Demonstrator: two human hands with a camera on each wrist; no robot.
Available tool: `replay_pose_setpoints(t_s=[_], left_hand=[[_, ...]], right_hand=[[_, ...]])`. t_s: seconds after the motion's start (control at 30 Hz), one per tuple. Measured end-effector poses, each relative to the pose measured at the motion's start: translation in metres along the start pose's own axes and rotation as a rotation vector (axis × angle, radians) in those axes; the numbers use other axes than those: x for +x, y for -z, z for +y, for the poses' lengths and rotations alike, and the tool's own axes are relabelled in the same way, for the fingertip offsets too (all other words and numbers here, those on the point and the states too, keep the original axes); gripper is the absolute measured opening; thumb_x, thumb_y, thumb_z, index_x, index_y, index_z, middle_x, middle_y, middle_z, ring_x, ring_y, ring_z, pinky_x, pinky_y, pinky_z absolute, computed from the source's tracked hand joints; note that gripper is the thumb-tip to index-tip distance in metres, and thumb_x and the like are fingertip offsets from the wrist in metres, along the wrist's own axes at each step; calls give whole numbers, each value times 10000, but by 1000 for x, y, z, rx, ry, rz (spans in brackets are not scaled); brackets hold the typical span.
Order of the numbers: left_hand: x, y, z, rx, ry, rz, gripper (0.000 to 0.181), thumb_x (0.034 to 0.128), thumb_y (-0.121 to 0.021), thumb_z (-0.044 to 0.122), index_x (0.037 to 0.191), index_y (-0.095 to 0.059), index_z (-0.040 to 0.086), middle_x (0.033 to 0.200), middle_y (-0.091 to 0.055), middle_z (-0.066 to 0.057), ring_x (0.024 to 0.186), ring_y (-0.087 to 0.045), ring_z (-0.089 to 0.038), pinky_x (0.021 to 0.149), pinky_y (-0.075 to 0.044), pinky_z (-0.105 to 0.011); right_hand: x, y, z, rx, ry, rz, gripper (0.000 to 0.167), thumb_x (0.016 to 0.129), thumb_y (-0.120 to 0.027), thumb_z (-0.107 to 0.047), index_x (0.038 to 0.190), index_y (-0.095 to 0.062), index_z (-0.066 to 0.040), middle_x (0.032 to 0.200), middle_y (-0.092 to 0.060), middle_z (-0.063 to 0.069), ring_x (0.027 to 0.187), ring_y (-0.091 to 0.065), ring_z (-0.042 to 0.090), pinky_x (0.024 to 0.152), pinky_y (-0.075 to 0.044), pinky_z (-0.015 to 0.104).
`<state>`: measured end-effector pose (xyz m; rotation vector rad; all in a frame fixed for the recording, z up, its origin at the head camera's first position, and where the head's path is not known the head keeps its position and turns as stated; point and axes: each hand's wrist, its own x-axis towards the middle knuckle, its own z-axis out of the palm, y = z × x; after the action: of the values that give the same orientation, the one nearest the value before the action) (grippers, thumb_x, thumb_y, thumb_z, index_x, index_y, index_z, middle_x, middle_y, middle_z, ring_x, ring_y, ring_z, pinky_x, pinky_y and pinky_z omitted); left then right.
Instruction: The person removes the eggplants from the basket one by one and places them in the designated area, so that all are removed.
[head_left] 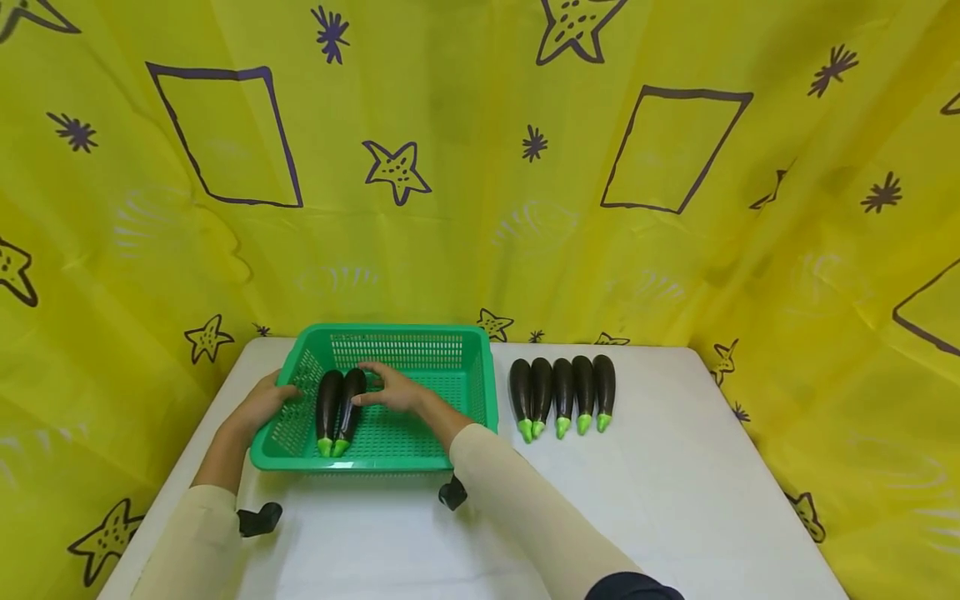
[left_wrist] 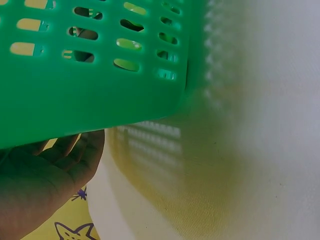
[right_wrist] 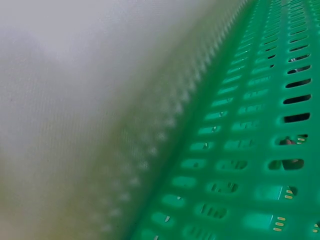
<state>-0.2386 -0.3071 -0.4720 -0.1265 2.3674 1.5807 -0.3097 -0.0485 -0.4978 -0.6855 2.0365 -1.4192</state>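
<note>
Two eggplants [head_left: 327, 408] lie side by side in the basket [head_left: 375, 463]; the right hand [head_left: 399, 393] touches one, its grip clenched or not, I cannot tell. The left hand [head_left: 259, 403] grasps the basket's left side. Five more eggplants [head_left: 562, 392] line the surface [head_left: 675, 492].

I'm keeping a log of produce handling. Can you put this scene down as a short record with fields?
Basket: green, on the white table
Eggplants inside: two, side by side, toward the left
Eggplants outside: five, in a row right of the basket
Left hand: holds the basket's left side
Right hand: at the right-hand eggplant inside; firm grip unclear
Backdrop: yellow, with drawn shapes
</note>
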Motion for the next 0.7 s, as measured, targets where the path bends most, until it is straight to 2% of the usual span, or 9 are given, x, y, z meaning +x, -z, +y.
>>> replay_pose_setpoints(t_s=[0.3,0.7], left_hand=[[4,3,-4,10,-4,21,663,1034,-418,98,1572,-141,-172,1409,-423,-430,1095,-617,-433,827,-583,-480],[4,3,-5,4,-21,20,650,1028,-422,91,1560,-165,-180,1418,-418,-427,1120,-595,-434,833,-570,-461]], right_hand=[[-1,1,-1,-1,27,-19,666,1019,-685,-89,1601,-371,-22,1652,-350,139,1494,-356,383,1098,-449,444],[2,1,0,-22,28,24,715,978,-721,-64,1596,-375,30,1619,-365,234,1438,-435,431,1030,-514,396]])
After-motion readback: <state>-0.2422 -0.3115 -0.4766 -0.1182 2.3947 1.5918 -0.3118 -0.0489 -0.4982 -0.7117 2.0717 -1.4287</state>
